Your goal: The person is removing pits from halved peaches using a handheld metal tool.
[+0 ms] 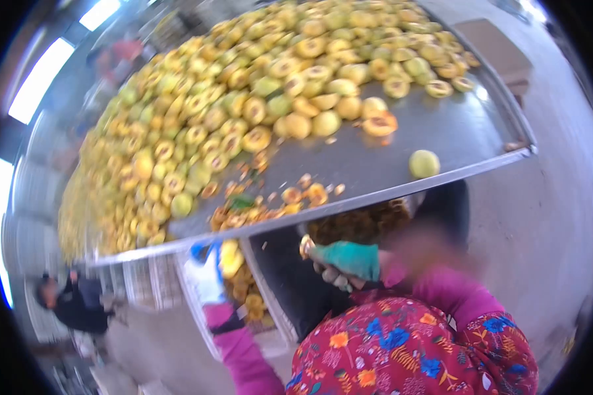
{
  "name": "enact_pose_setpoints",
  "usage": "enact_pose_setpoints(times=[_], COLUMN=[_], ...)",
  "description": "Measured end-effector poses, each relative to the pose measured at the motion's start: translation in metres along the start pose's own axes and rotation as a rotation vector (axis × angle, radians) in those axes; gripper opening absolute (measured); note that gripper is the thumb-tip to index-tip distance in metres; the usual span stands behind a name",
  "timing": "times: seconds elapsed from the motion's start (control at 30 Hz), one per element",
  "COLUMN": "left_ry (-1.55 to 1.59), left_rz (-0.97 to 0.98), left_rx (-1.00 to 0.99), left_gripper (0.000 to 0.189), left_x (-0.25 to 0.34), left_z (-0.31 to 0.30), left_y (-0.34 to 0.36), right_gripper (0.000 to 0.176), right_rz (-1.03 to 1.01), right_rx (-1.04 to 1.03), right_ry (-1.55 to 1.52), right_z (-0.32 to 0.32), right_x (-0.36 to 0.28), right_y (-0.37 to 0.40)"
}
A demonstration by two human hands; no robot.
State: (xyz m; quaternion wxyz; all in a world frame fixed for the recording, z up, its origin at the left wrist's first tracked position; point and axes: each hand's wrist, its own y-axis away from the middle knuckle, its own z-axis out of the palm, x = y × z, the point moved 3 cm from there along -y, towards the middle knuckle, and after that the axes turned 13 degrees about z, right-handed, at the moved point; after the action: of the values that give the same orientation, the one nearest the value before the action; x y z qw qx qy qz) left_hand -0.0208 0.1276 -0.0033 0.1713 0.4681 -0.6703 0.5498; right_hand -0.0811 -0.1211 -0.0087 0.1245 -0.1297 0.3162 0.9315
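Note:
My left hand [205,276], in a white glove with blue fingertips, is over a white crate [263,276] below the table edge. Its fingers are closed at a bright yellow peach half [230,258]. In a green glove with grey on the palm side, my right hand [349,261] is closed in front of my body. A small yellow-and-brown piece [306,247] shows at its tip; I cannot tell what the fingers grip. Cut peach pieces [254,304] lie in the crate under my left hand.
A metal-rimmed table [454,131] bears a large heap of halved peaches [244,99]. One whole peach [424,164] sits near its front edge, with scraps [250,214] to the left. A dark container of brown bits [362,224] is below. A person [79,303] is at left.

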Motion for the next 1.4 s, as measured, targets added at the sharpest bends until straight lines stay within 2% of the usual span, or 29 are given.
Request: enact_pose_setpoints(times=[0.03,0.07,0.1,0.13,0.17,0.2,0.27,0.3,0.37,0.47,0.53,0.6,0.63,0.67,0.7,0.73,0.8,0.87,0.93,1.0,1.03,1.1,1.17,1.23,1.27,1.3,1.33,1.37,1.4], left_ry=[-0.143,-0.504,-0.877,-0.458,-0.268,-0.087,-0.18,-0.114,-0.092,-0.085,-0.098,-0.157,-0.219,-0.284,-0.392,-0.637,-0.822,-1.169,-1.316,-1.503,-1.491,-1.441,-1.179,-0.998,-1.028,-0.924,-0.662,-0.62,-0.684], left_rz=[-0.43,-0.207,-0.114,-0.319,-0.237,-0.428,-0.379,-0.279,-0.239,-0.33,-0.429,-0.112,-0.104,-0.099,-0.092,0.022,0.154,0.146,-0.03,0.077,0.18,0.334,0.525,0.476,0.38,0.281,0.367,0.05,0.002], left_rx=[-0.056,-0.145,-0.186,-0.027,-0.084,-0.125,-0.346,-0.404,-0.452,-0.543,-0.509,-0.31,-0.239,-0.171,-0.201,-0.204,-0.169,-0.207,-0.141,-0.164,-0.242,-0.329,-0.405,-0.554,-0.596,-0.613,-0.783,-0.753,-0.779], left_gripper=[0.027,0.029,0.029,0.026,0.024,0.021,0.018,0.017,0.014,0.012,0.013,0.013,0.015,0.017,0.026,0.035,0.045,0.054,0.058,0.052,0.047,0.043,0.041,0.051,0.061,0.066,0.068,0.074,0.082], left_x=[-0.005,-0.016,-0.044,-0.034,-0.037,-0.042,-0.06,-0.044,-0.038,-0.051,-0.064,-0.114,-0.128,-0.141,-0.16,-0.149,-0.164,-0.168,-0.147,-0.132,-0.14,-0.131,-0.157,-0.164,-0.149,-0.147,-0.199,-0.156,-0.147], left_z=[-0.023,-0.042,-0.066,-0.051,-0.035,-0.018,0.024,0.057,0.095,0.117,0.119,0.11,0.105,0.098,0.09,0.097,0.112,0.139,0.17,0.192,0.198,0.231,0.249,0.289,0.314,0.333,0.349,0.368,0.383], left_y=[-0.011,-0.017,-0.018,-0.03,-0.043,-0.055,-0.085,-0.112,-0.141,-0.168,-0.199,-0.227,-0.242,-0.257,-0.274,-0.285,-0.314,-0.339,-0.358,-0.369,-0.382,-0.39,-0.409,-0.417,-0.415,-0.42,-0.438,-0.423,-0.41], right_gripper=[0.033,0.031,0.031,0.03,0.03,0.03,0.033,0.033,0.035,0.037,0.036,0.032,0.035,0.037,0.038,0.038,0.039,0.041,0.048,0.045,0.045,0.04,0.036,0.037,0.033,0.032,0.031,0.031,0.031], right_rz=[0.059,0.128,-0.028,-0.185,-0.374,-0.564,-0.811,-0.838,-0.528,-0.428,-0.568,-1.019,-0.929,-0.646,-0.486,-0.366,-0.497,-0.735,-0.644,-0.724,-0.728,-1.092,-1.016,-0.865,-0.957,-1.124,-0.941,-0.907,-0.875], right_rx=[0.149,0.303,0.312,0.352,0.568,0.784,1.488,1.536,1.384,1.099,1.463,2.002,1.876,2.298,2.428,2.414,2.399,2.091,2.178,2.045,2.036,1.591,1.405,1.354,1.336,1.251,1.272,1.214,1.157], right_ry=[0.123,0.235,0.37,0.451,0.56,0.67,1.043,1.03,1.47,1.202,1.086,0.947,0.357,0.429,0.417,0.31,0.221,0.256,0.445,0.533,0.546,0.5,0.415,0.271,0.55,0.504,0.487,0.408,0.325], right_z=[-0.013,-0.025,-0.033,-0.042,-0.055,-0.066,-0.142,-0.173,-0.214,-0.133,-0.172,-0.268,-0.311,-0.354,-0.41,-0.418,-0.47,-0.48,-0.493,-0.491,-0.481,-0.462,-0.44,-0.425,-0.398,-0.402,-0.393,-0.38,-0.37], right_x=[0.002,0.005,0.001,-0.012,-0.033,-0.058,-0.106,-0.122,-0.144,-0.174,-0.222,-0.261,-0.268,-0.276,-0.274,-0.272,-0.282,-0.317,-0.355,-0.387,-0.401,-0.426,-0.453,-0.475,-0.479,-0.485,-0.487,-0.485,-0.478], right_y=[0.007,0.017,0.03,0.048,0.072,0.101,0.146,0.151,0.142,0.172,0.218,0.277,0.307,0.34,0.363,0.374,0.377,0.354,0.341,0.329,0.317,0.279,0.243,0.207,0.189,0.169,0.157,0.144,0.133])
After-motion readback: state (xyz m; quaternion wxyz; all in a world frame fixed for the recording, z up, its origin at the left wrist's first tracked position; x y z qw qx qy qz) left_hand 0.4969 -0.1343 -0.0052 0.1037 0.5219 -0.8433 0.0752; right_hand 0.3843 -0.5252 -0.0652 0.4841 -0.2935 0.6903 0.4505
